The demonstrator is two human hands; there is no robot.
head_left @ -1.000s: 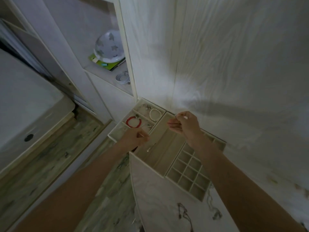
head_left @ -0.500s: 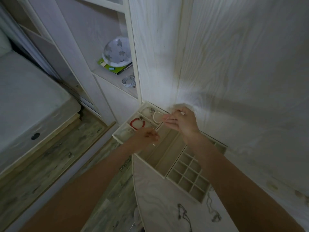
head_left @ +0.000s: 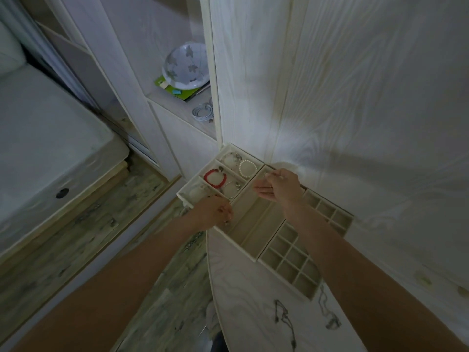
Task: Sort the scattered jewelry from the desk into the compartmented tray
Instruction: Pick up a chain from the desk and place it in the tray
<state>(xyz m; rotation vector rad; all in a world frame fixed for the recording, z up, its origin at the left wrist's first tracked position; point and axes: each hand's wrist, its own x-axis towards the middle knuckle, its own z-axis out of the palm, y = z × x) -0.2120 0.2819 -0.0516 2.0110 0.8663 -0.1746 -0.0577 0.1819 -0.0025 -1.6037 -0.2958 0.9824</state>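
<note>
— Up and to the left of the hands: white dome-shaped lamp [head_left: 186, 66] with leaf pattern, sitting on a shelf [head_left: 177, 107].

— Under it?

— Green booklet [head_left: 177, 91], partly covered. Just nearer the hands, coiled white cable [head_left: 203, 111] on the same shelf.

— Far left?

— Pale mattress [head_left: 43, 138] on a low platform. Below the arms, grey wood-grain floor [head_left: 83, 240].

— Behind the hands?

— Whitewashed wood-grain wall panels [head_left: 355, 85].

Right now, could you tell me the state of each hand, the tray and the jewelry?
left hand: pinching a small piece at the tray's near edge
right hand: pinching a thin chain over a long compartment
tray: partly filled
red bracelet: in a compartment
pearl bracelet: in a compartment
dark necklace: unsorted on the desk
</note>
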